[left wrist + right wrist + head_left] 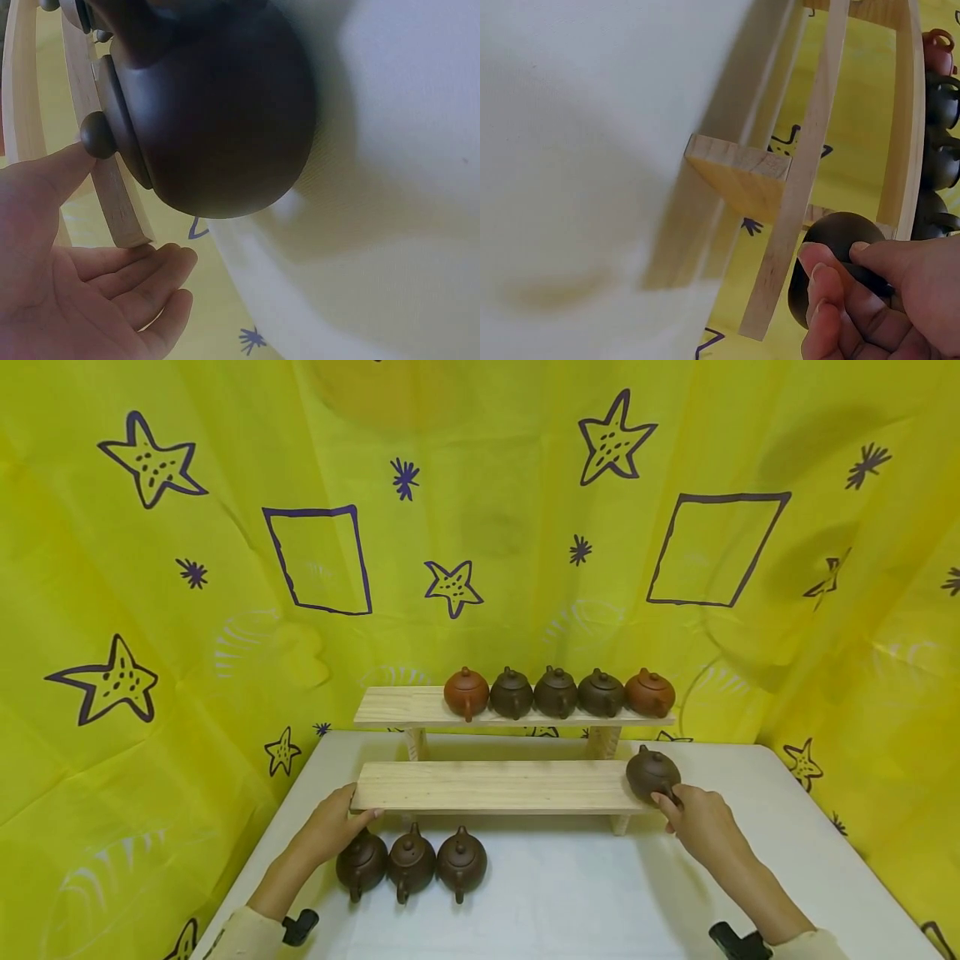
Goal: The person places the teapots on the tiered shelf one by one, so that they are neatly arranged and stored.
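Observation:
My right hand [708, 827] pinches the handle of a dark brown teapot [651, 771] at the right end of the lower wooden shelf [487, 787]. In the right wrist view, thumb and fingers close around that handle, hiding part of the pot. At the shelf's left end, my left hand [328, 822] holds the board, thumb along its front edge and fingers at its end. Just below that hand, three dark teapots [411, 860] stand in a row on the white table. One of them, a teapot [225, 120], looms large in the left wrist view.
Behind and higher, the upper shelf [397, 703] carries a row of several teapots toward its right: a reddish one [466, 692] at either end, dark ones [556, 692] between. A yellow patterned curtain [510, 527] surrounds the white table [555, 893].

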The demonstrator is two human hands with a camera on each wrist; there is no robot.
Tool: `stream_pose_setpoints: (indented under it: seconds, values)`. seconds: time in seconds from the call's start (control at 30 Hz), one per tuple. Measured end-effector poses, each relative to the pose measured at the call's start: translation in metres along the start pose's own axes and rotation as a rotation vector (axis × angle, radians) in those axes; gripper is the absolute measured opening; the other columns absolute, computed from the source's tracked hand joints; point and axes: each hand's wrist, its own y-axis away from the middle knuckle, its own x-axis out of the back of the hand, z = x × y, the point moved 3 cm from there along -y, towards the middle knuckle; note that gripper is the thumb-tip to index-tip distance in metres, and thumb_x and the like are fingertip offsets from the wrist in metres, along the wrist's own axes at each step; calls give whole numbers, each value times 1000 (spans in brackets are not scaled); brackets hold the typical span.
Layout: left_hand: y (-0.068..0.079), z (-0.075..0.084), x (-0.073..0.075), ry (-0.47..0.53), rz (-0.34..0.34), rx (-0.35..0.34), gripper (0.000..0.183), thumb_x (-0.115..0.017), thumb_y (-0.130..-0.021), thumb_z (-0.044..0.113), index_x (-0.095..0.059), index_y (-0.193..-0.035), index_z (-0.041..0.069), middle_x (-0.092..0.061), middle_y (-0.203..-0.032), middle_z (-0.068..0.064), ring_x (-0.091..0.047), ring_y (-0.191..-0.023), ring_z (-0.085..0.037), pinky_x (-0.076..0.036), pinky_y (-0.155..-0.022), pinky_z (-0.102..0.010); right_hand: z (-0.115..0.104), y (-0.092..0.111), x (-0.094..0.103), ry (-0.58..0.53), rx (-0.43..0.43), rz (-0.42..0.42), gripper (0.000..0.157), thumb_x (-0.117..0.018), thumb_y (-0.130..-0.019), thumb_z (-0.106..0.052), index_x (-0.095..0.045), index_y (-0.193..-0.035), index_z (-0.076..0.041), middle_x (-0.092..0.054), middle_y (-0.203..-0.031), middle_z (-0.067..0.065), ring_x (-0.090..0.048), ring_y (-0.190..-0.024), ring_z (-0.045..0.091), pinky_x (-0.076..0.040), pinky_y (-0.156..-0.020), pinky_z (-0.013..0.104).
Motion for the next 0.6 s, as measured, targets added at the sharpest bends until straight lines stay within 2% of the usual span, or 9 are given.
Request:
stream_pose_setpoints:
  seconds: [0.3,0.6]
  values:
    - [-2,-5,-1,-19,6,-7,72,-72,-102,30,-45,-146,-20,-58,-140,-38,-55,-134,-53,-46,-110,-64,4,-4,-4,8,-28,-23,38,-60,-108,-20,-56,-73,-6,-67,-63,3,-56,-57,19,-44,-54,35]
    - [-2,-5,0,-19,0,5,74,-72,-102,31,-43,-147,-21,-55,-143,-40,-52,-136,-55,-44,-111,-65,5,-4,-4,29,-40,-32,39,-61,-108,-22,-57,-74,-4,-68,-65,4,-62,-59,22,-49,-56,40]
